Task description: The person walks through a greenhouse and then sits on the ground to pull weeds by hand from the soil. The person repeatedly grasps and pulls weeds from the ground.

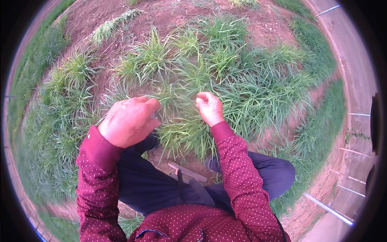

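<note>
My left hand (130, 119) is raised over the plants with its back up and its fingers curled. A small greyish patch shows between thumb and fingers; what it is cannot be made out. To its right, my right hand (210, 109) has thumb and fingertips brought together, beside blurred green leaves (187, 101). Whether it grips any of them is unclear. The two hands are apart. Below and between them grows a clump of narrow-leaved, grass-like plants (187, 136), and a denser stand (257, 99) spreads right of my right hand.
A low wooden seat (187, 171) with dark straps is between my legs. At the upper left a bundle of cut leaves (113, 26) lies on reddish soil (87, 15). More plants (57, 121) grow at left. Metal poles (328, 208) and a pale path (359, 90) run along the right.
</note>
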Motion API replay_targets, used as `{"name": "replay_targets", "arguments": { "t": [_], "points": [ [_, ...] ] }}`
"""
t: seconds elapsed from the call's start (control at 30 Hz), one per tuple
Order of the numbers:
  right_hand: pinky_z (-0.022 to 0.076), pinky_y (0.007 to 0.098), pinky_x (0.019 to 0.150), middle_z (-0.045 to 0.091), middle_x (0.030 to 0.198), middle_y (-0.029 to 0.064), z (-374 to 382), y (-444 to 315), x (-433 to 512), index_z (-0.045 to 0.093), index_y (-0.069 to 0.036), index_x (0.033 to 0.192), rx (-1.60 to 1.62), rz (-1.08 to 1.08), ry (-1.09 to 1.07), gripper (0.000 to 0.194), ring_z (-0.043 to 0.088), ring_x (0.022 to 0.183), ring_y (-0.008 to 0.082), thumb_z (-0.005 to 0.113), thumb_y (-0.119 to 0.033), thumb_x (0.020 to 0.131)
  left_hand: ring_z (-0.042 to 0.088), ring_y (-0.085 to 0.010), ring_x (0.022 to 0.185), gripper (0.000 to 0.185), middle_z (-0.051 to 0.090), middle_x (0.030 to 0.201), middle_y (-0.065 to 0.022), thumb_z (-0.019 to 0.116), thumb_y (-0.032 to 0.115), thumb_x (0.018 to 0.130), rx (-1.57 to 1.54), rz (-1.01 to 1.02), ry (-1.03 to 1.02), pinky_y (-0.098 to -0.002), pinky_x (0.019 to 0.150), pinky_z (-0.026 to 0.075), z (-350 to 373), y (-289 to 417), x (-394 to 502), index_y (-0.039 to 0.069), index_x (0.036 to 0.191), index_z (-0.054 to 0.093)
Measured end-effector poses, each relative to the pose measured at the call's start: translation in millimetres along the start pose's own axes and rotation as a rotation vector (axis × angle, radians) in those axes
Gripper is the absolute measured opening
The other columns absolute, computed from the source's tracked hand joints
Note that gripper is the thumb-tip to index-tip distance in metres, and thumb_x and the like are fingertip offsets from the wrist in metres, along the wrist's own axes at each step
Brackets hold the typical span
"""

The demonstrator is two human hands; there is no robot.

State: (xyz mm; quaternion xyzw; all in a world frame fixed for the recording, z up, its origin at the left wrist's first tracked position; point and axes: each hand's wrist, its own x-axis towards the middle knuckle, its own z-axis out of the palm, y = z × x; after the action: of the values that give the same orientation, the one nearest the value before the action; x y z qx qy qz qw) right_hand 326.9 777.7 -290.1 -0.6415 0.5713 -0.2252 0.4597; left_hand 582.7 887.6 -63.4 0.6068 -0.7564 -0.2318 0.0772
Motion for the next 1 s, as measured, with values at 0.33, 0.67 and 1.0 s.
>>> {"name": "replay_targets", "arguments": {
  "t": [0.33,0.67,1.0],
  "points": [
    [0.0509,0.0463,0.105,0.068,0.125,0.0276,48,21,76,0.060,0.006,0.127,-0.692,0.250,-0.591,0.080,0.066,0.120,0.0411,0.091,-0.042,0.071,0.065,-0.0379,0.087,0.037,0.063,0.089,-0.0141,0.077,0.020,0.083,-0.036,-0.033,-0.042,-0.0477,0.076,0.052,-18,10,15,0.005,0.114,0.063],
    [0.0414,0.0444,0.114,0.070,0.124,0.0211,86,82,69,0.054,-0.001,0.132,-0.675,0.071,-0.363,0.076,0.062,0.124,0.0388,0.089,-0.029,0.070,0.065,-0.0356,0.087,0.042,0.065,0.092,-0.0118,0.079,0.020,0.082,-0.048,-0.073,-0.083,-0.0454,0.078,0.053,-19,15,33,0.006,0.118,0.065],
    [0.0499,0.0474,0.107,0.071,0.129,0.0173,76,110,66,0.070,-0.012,0.133,-0.668,0.047,-0.531,0.065,0.065,0.120,0.0406,0.087,-0.034,0.074,0.065,-0.0385,0.090,0.038,0.065,0.093,-0.0144,0.077,0.019,0.085,-0.029,-0.090,-0.146,-0.0478,0.080,0.052,-2,12,45,0.004,0.117,0.064]
  ]
}}
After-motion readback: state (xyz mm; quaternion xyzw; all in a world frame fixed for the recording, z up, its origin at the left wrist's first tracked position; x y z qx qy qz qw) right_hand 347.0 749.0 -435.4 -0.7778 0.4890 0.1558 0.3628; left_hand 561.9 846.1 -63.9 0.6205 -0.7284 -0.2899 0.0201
